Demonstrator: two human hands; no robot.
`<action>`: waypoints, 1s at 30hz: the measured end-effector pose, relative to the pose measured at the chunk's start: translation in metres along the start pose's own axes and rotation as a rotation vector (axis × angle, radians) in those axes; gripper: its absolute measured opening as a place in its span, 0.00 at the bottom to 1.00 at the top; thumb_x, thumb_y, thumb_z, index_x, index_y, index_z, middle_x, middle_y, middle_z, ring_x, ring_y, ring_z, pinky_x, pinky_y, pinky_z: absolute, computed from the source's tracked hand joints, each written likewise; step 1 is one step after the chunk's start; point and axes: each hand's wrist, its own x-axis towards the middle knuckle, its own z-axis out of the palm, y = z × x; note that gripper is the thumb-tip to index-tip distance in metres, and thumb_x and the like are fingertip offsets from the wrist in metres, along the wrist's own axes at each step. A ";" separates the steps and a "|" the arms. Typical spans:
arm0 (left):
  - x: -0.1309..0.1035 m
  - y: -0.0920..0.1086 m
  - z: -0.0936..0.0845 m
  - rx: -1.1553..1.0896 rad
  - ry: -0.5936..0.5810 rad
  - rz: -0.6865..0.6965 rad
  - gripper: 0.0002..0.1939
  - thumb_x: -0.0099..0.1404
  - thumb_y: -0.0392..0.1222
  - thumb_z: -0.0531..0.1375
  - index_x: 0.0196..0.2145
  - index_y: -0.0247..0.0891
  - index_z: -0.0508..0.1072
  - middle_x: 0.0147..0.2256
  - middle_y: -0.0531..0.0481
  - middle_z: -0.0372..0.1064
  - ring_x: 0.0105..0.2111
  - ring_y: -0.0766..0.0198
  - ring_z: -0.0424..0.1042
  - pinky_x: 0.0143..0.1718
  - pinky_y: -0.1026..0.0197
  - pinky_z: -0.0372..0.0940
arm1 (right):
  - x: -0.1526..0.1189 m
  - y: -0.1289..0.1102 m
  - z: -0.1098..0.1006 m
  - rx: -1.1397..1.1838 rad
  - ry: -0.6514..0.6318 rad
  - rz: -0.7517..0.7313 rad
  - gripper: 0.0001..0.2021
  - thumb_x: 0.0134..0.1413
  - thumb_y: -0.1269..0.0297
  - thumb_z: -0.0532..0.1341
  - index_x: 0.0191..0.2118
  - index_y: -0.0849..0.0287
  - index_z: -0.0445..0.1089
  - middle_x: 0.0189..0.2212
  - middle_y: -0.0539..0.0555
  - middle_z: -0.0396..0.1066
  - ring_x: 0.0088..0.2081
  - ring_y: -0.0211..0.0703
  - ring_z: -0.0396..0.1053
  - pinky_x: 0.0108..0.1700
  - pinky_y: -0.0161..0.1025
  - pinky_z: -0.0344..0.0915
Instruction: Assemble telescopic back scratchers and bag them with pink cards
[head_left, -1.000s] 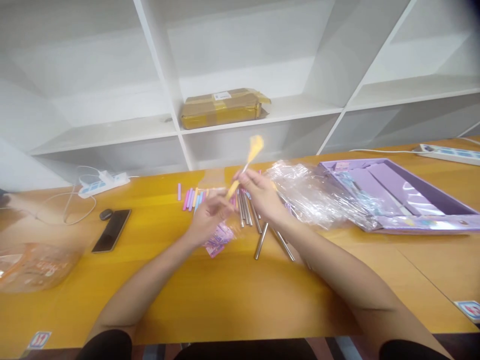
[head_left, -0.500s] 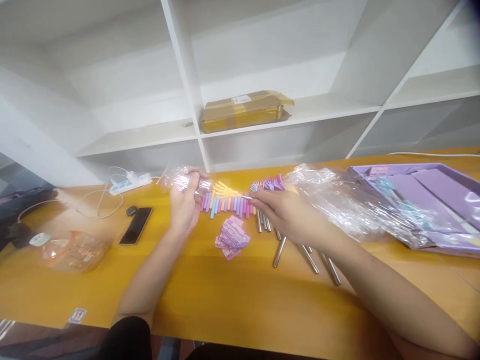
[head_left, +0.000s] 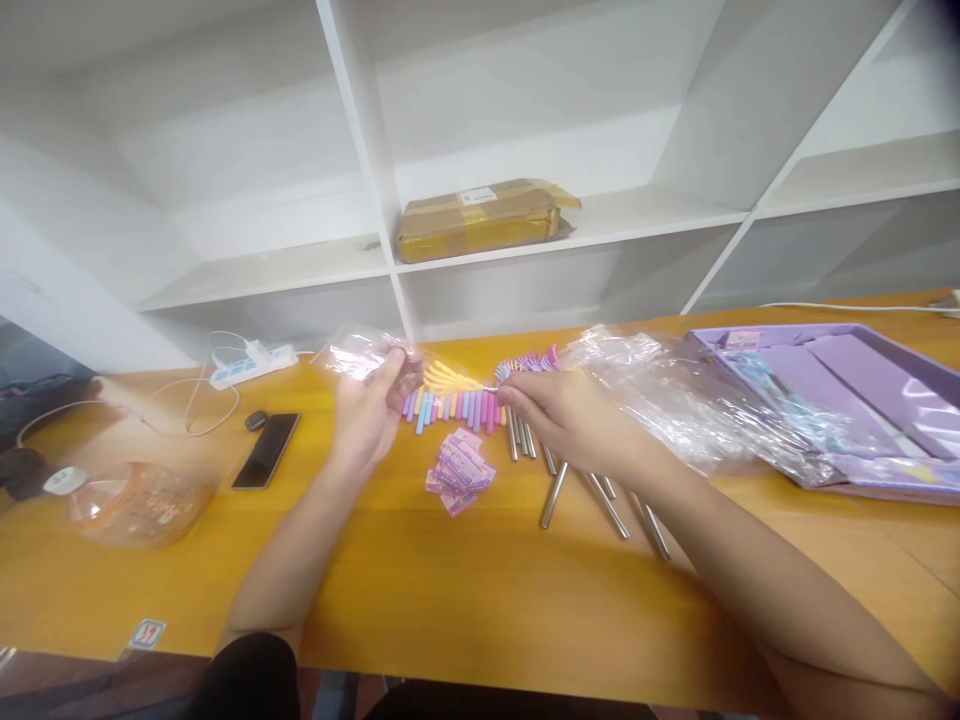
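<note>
My left hand (head_left: pixel 367 410) is closed round a crumpled clear plastic bag (head_left: pixel 360 352). My right hand (head_left: pixel 559 405) pinches a thin silvery piece (head_left: pixel 490 389) at its fingertips. Between the hands lie yellow sticks (head_left: pixel 450 378), fanned out, above a row of pink, purple and blue sticks (head_left: pixel 477 408). Small pink printed cards (head_left: pixel 460 468) are piled just below. Several metal tubes (head_left: pixel 555 494) lie beneath and beside my right forearm. Striped colourful pieces (head_left: pixel 529 364) sit behind my right hand.
Clear plastic wrap (head_left: pixel 660 400) and a purple tray (head_left: pixel 855 335) lie at the right. A phone (head_left: pixel 266 451), a power strip (head_left: pixel 255 366) with cables and an orange-tinted bottle (head_left: pixel 135 505) are at the left. A taped cardboard box (head_left: pixel 484 222) rests on the shelf behind.
The whole view has shifted slightly, with objects a little further left. Both hands keep their holds, and the plastic bag at my left hand has changed shape slightly.
</note>
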 end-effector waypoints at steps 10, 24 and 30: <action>-0.015 0.000 0.007 0.058 0.007 -0.020 0.12 0.60 0.45 0.77 0.38 0.38 0.84 0.37 0.50 0.79 0.36 0.68 0.77 0.36 0.70 0.73 | 0.000 0.001 -0.006 0.081 -0.050 0.029 0.21 0.79 0.49 0.49 0.40 0.55 0.71 0.32 0.51 0.75 0.32 0.41 0.68 0.38 0.39 0.57; -0.009 0.001 -0.001 0.044 -0.063 -0.152 0.15 0.60 0.46 0.78 0.42 0.38 0.86 0.35 0.49 0.79 0.33 0.70 0.75 0.33 0.70 0.71 | -0.002 0.020 -0.021 0.063 0.031 0.030 0.21 0.78 0.46 0.52 0.47 0.54 0.76 0.41 0.54 0.82 0.38 0.45 0.76 0.42 0.42 0.64; -0.011 -0.003 0.001 0.006 -0.095 -0.218 0.16 0.58 0.48 0.78 0.41 0.37 0.86 0.34 0.50 0.79 0.31 0.69 0.75 0.36 0.66 0.74 | -0.001 0.020 -0.019 0.100 -0.017 0.004 0.22 0.79 0.45 0.51 0.46 0.54 0.75 0.38 0.52 0.80 0.36 0.43 0.74 0.41 0.41 0.63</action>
